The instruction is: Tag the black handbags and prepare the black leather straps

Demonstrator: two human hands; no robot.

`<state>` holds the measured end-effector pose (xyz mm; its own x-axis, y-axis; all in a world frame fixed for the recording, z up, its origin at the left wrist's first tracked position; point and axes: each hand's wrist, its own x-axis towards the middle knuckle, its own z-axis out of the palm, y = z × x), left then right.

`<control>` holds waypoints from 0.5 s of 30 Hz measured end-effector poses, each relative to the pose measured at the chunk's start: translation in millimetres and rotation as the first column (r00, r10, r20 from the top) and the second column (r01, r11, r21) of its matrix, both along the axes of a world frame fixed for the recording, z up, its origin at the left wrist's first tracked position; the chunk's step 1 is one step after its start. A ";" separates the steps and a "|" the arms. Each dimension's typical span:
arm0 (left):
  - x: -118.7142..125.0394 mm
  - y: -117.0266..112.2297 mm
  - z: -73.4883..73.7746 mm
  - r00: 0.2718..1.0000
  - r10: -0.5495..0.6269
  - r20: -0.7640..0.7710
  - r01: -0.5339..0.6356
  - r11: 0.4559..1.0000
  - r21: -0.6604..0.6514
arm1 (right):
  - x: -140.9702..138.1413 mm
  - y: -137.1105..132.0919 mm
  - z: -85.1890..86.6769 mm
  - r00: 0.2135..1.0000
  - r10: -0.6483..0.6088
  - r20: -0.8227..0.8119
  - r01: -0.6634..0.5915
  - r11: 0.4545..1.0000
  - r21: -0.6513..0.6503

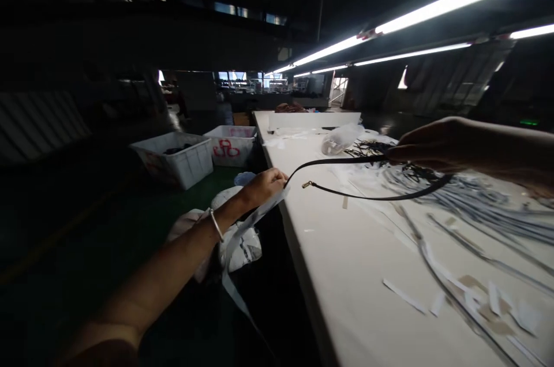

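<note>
A narrow dark strap [335, 161] stretches over the white table between my two hands. At the table's left edge, the fingers of my left hand [269, 184] are closed on one end of it. A pale, translucent strip [253, 217] also runs from these fingers and hangs down beside the table. My right hand [433, 141] pinches the strap farther along, above the table. From there the strap loops back to the left, and its free end carries a small gold-coloured metal clasp [307, 184]. My right fingertips are partly hidden.
The long white table [341, 274] bears grey cords [480, 205], a pile of dark straps [367, 149], a clear plastic bag [341, 139] and paper scraps [404, 296]. Two white bins [190, 162] stand on the floor to the left. White sacks [246, 248] lie by the table.
</note>
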<state>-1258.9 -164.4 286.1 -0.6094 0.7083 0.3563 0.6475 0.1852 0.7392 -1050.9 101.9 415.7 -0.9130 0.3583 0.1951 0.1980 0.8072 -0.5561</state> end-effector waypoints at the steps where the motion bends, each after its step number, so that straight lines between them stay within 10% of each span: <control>1: 4.3 4.9 3.8 1.000 0.000 0.003 0.000 1.000 0.011 | -10.4 -6.8 11.1 0.996 0.073 0.057 -0.072 0.997 -0.020; 8: 38.9 44.1 14.4 0.853 -0.316 0.415 0.180 0.925 0.334 | -43.9 -29.5 42.0 0.960 0.174 0.221 -0.236 0.926 0.294; 15: 68.0 75.4 -23.9 0.761 -0.441 0.475 0.271 0.882 0.386 | 12.4 -14.4 -13.3 0.930 0.140 0.340 -0.156 0.987 0.021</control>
